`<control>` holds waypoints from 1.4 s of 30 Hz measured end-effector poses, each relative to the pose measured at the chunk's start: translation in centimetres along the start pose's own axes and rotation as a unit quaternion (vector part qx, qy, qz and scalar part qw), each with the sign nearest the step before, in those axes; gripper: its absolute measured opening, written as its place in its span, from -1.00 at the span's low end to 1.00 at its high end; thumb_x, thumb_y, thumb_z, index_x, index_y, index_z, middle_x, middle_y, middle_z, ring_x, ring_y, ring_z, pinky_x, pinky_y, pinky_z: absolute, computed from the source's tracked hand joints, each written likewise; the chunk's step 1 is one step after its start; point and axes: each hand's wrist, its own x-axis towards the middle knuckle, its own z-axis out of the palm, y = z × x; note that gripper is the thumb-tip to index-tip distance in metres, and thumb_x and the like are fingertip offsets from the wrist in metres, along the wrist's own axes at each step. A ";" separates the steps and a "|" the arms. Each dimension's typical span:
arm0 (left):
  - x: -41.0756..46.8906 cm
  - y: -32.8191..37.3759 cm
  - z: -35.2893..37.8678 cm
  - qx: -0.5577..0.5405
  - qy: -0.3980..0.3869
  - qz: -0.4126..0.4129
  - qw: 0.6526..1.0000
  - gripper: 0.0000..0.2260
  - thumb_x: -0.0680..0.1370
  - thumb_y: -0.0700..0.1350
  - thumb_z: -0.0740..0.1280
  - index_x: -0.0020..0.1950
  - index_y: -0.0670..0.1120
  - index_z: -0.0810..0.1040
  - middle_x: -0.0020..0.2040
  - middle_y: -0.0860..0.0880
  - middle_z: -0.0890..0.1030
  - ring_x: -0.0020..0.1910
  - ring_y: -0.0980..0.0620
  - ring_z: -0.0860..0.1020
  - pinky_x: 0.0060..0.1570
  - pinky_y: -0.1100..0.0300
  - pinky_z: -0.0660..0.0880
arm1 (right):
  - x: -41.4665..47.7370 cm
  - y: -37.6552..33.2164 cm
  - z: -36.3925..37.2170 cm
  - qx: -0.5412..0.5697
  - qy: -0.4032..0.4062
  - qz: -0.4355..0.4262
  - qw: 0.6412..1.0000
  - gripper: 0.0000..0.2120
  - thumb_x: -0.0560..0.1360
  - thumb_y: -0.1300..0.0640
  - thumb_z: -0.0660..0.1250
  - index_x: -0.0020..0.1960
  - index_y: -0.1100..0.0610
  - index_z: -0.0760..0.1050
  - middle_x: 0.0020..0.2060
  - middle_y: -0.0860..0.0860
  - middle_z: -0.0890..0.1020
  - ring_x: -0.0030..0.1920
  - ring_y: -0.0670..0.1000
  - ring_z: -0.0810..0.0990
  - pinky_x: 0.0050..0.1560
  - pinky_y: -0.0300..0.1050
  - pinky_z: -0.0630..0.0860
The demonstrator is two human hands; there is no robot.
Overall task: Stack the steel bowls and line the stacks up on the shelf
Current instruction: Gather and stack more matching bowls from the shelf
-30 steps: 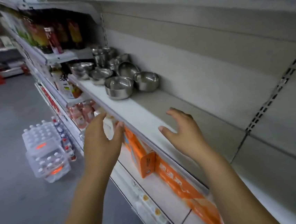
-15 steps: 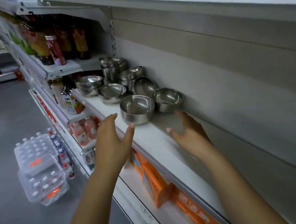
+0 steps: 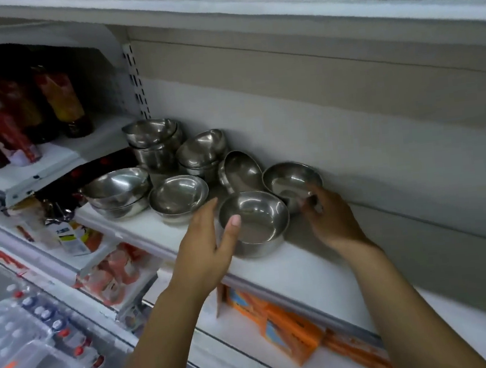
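Several steel bowls sit on the white shelf (image 3: 300, 267). My left hand (image 3: 208, 240) grips the near front bowl (image 3: 254, 221), thumb over its rim. My right hand (image 3: 328, 217) pinches the rim of the bowl behind it (image 3: 290, 179), by the back wall. A tilted bowl (image 3: 242, 170) leans between them and a low stack (image 3: 203, 150). Farther left stand a taller stack (image 3: 153, 142), a single bowl (image 3: 179, 197) and a wide pair of nested bowls (image 3: 117, 190).
Sauce bottles (image 3: 59, 103) fill the neighbouring shelf on the left. Orange boxes (image 3: 282, 325) lie on the shelf below. Packs of water bottles (image 3: 29, 346) stand on the floor at lower left. The shelf surface to the right of the bowls is bare.
Both hands have reached forward to the bowls: the left now grips the front bowl and the right pinches the rear one. The view has moved closer to the shelf.
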 end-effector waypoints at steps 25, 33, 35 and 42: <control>1.8 -3.2 2.2 0.014 -0.010 0.081 0.997 -0.28 0.62 0.34 -0.17 0.59 -0.08 0.28 0.43 -0.08 0.54 0.27 -0.17 0.57 0.06 0.05 0.44 | -4.6 -5.9 -1.2 0.186 0.152 0.002 0.971 -0.83 0.55 0.15 0.43 -0.09 -0.12 0.54 -0.07 -0.19 0.68 0.10 -0.22 0.62 0.05 -0.46 0.48; 1.7 -3.2 2.2 0.011 0.026 0.070 0.997 -0.14 0.57 0.42 -0.29 0.60 -0.11 0.27 0.18 -0.11 0.68 0.05 -0.25 0.63 -0.09 0.07 0.40 | -7.0 -6.4 0.2 0.182 0.044 -0.044 0.981 -0.84 0.56 0.12 0.44 -0.04 -0.14 0.56 -0.02 -0.17 0.67 0.16 -0.12 0.63 0.31 -0.09 0.52; 1.7 -3.4 2.3 0.009 0.027 0.067 0.997 -0.16 0.57 0.42 -0.30 0.60 -0.07 0.28 0.17 -0.10 0.68 0.05 -0.25 0.63 -0.08 0.01 0.47 | -7.3 -6.3 0.6 0.172 0.022 -0.049 0.984 -0.85 0.57 0.12 0.42 -0.03 -0.14 0.54 -0.05 -0.12 0.66 0.14 -0.10 0.63 0.37 0.00 0.49; 1.8 -3.8 2.5 0.007 0.027 0.068 0.997 -0.33 0.62 0.31 -0.20 0.53 0.01 0.35 -0.07 0.00 0.69 -0.11 -0.16 0.63 -0.20 0.08 0.39 | -7.8 -5.5 1.3 0.183 -0.004 -0.052 0.982 -0.87 0.54 0.03 0.42 0.04 -0.17 0.56 -0.01 -0.17 0.64 0.16 -0.05 0.62 0.39 0.21 0.45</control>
